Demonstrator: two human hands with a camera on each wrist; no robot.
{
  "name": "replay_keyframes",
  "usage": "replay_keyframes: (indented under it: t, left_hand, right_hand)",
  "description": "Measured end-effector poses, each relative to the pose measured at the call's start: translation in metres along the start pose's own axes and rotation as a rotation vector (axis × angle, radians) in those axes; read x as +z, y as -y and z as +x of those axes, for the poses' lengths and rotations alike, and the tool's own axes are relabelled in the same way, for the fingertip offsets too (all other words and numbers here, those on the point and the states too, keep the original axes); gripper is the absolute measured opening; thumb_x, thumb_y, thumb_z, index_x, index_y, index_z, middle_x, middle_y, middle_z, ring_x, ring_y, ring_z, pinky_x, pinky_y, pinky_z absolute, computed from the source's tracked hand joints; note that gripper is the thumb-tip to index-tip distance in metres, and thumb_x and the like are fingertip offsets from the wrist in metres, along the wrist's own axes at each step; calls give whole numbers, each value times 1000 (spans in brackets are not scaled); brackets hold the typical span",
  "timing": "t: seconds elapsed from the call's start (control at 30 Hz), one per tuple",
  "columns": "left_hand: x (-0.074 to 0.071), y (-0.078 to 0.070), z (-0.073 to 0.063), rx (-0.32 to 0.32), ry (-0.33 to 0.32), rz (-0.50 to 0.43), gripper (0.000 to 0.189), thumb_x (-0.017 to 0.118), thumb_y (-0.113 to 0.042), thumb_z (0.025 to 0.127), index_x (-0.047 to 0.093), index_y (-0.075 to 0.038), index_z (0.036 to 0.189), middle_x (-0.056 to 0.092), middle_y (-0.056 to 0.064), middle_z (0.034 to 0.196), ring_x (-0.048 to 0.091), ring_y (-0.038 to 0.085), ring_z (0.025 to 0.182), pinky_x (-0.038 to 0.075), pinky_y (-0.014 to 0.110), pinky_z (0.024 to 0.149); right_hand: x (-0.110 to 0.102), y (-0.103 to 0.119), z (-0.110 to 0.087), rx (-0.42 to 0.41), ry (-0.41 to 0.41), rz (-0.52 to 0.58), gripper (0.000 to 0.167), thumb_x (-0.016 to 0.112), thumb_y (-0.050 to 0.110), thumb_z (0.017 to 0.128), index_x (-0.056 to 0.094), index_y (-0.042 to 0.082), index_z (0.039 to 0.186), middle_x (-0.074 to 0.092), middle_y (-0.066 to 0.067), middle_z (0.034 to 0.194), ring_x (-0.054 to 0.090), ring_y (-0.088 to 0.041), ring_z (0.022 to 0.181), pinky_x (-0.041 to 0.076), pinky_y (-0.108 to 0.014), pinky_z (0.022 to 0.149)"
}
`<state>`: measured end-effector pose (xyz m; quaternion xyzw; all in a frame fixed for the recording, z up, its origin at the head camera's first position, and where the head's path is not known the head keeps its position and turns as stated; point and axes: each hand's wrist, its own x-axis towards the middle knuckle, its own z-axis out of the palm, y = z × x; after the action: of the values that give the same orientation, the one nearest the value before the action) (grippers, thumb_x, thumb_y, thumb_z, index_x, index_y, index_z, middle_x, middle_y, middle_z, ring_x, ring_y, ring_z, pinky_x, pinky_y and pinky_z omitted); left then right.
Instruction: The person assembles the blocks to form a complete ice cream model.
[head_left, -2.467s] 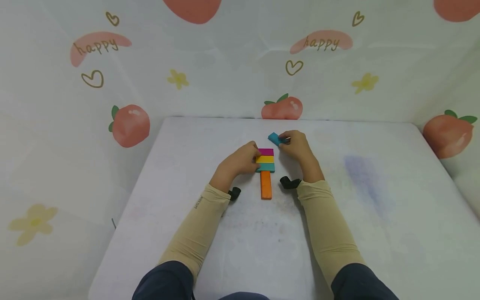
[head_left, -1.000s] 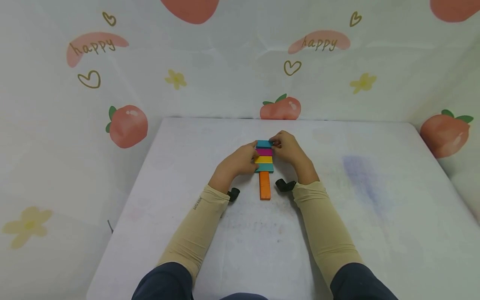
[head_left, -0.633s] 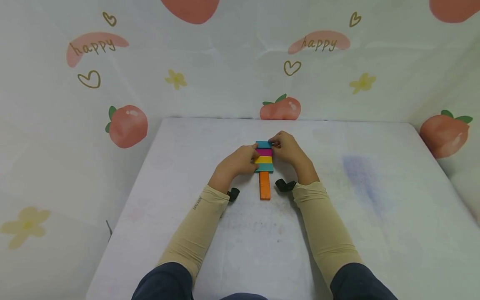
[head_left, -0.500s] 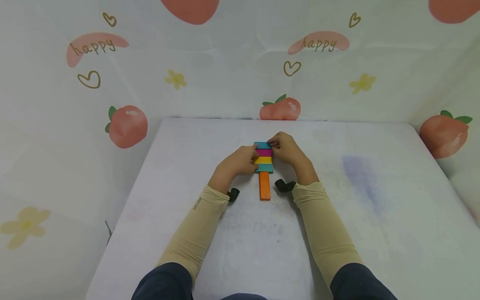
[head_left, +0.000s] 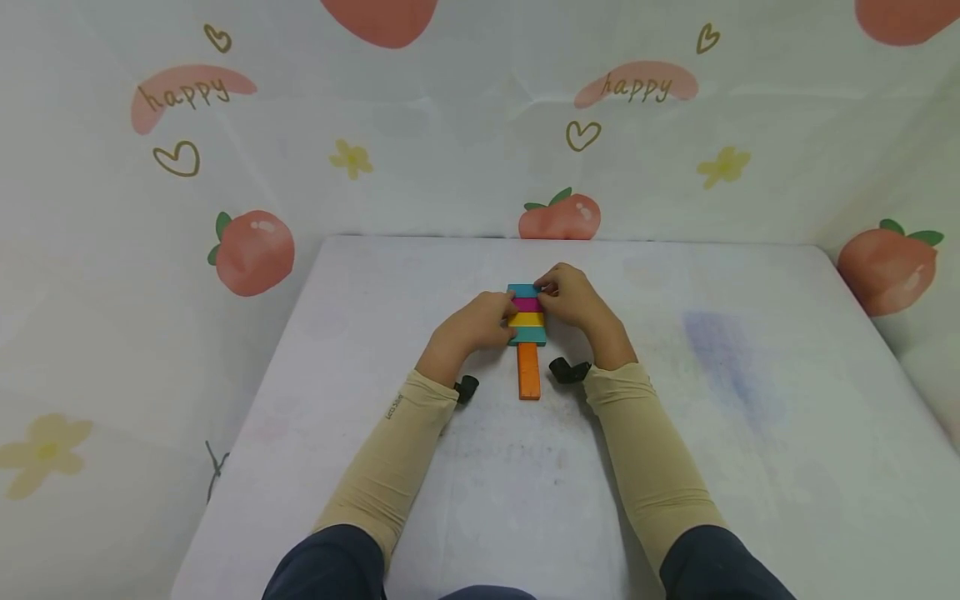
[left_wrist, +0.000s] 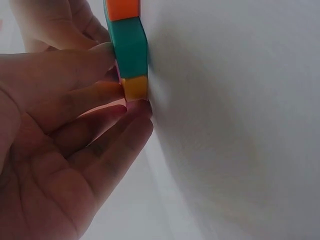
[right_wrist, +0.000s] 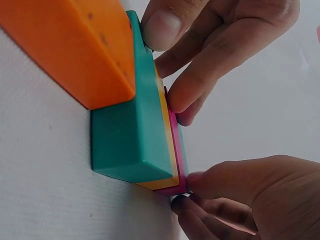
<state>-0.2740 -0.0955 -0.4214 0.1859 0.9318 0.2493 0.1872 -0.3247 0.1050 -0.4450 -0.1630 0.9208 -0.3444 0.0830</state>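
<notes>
Four coloured wooden blocks lie edge to edge on the white table: blue (head_left: pixel 524 291), magenta (head_left: pixel 528 305), yellow (head_left: pixel 529 319) and teal (head_left: pixel 530 336). From the teal block an orange block (head_left: pixel 528 372) extends lengthwise toward the person. My left hand (head_left: pixel 480 321) spans the row's left ends, its fairly straight fingertips touching several blocks. In the left wrist view its thumb (left_wrist: pixel 102 54) presses at the teal block's edge. My right hand (head_left: pixel 573 296) pinches the right end of the blue block between thumb and index finger. In the right wrist view the blue block is mostly hidden behind the magenta one.
Black wrist-camera mounts (head_left: pixel 467 388) sit at both cuffs, close above the table (head_left: pixel 795 400). A white cloth printed with peaches (head_left: pixel 255 252) hangs behind and at the sides. A purplish smudge (head_left: pixel 723 362) marks the tabletop on the right.
My right hand has carried the blue block from the far right of the row, turned it parallel, and drawn it against the magenta block. The left hand has kept to the left ends.
</notes>
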Motion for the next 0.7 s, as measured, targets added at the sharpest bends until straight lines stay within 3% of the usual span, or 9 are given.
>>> replay_keyframes:
  t: [0.7]
  left_hand:
    - [0, 3, 0, 21, 0, 1, 48, 72, -15, 101, 63, 1, 145, 46, 13, 166, 58, 28, 134, 45, 42, 122]
  right_hand:
    - [-4, 2, -5, 3, -9, -28, 29, 65, 16, 102, 74, -4, 121, 60, -22, 128, 62, -37, 117, 56, -52, 105]
